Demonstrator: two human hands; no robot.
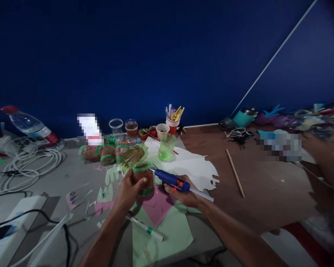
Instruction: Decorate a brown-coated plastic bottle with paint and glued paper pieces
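Note:
My left hand (129,191) is closed around a small brown pot with a green rim (143,174), held just above the table. My right hand (183,194) grips a blue glue gun (171,180), whose nozzle points left at the pot's rim. A white glue stick juts out of the gun's back end to the right. Under both hands lie pink paper (158,207) and light green paper (167,233).
Several similar green-rimmed pots (107,152) lie behind in a row, with a green plastic cup (166,147), a red cup of tools (173,124) and white paper (196,167). A marker (144,225), a wooden stick (235,172), cables (25,163) and a water bottle (30,126) lie around. Another person's arm (323,155) reaches in at right.

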